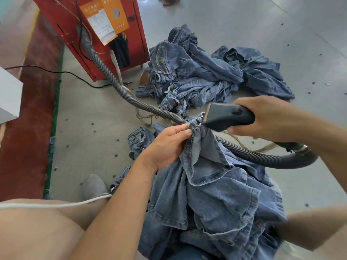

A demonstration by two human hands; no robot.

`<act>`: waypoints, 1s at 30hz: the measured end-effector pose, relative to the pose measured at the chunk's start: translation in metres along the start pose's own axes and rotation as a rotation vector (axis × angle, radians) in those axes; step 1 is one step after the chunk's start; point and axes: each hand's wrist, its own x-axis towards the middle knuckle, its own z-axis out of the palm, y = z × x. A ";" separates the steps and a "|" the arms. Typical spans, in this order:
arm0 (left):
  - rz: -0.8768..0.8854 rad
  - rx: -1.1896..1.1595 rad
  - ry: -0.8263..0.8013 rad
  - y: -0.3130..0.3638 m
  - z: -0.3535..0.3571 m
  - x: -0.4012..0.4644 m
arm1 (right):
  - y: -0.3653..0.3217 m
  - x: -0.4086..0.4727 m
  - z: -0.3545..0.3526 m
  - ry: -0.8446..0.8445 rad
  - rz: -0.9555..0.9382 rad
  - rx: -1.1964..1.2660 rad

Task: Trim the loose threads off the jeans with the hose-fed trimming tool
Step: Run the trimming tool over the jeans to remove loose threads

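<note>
- Blue denim fills your lap: the pair of washed blue jeans (pixel 216 194) you are working on lies bunched across your knees, with one hemmed corner lifted up in front of you.
- Your left hand (pixel 167 145) pinches that raised corner, fingers curled tight round the fold of cloth just below its stitched edge.
- Your right hand (pixel 266 117) is wrapped round the handle of the dark grey plastic trimming tool (pixel 229 117), thumb underneath, fingers over the top.
- The tool's flat wedge-shaped head touches the denim edge right beside your left fingertips.
- A ribbed dark grey flexible hose (pixel 105 66) leaves the rear of the tool under your right wrist, loops behind the lifted denim and runs across the floor up to the red metal cabinet (pixel 62 21) at upper left.
- Orange paper tags (pixel 112 14) hang on the cabinet's front.
- A heap of crumpled blue jeans (pixel 206 76) lies on the grey concrete floor (pixel 281 34) beyond your hands, well apart from the pair you hold.
- Your foot in a grey sock (pixel 93 184) rests on the floor at lower left, and a white cord (pixel 56 204) crosses your bare thigh.
</note>
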 end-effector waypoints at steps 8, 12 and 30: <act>-0.056 0.045 -0.134 0.004 -0.001 -0.004 | -0.009 0.007 0.020 0.050 -0.055 -0.063; -0.070 -0.014 -0.092 0.004 -0.005 -0.006 | 0.001 0.003 0.001 0.041 -0.025 -0.042; 0.020 -0.423 0.286 0.005 -0.032 -0.013 | 0.024 0.009 0.010 0.008 -0.053 0.014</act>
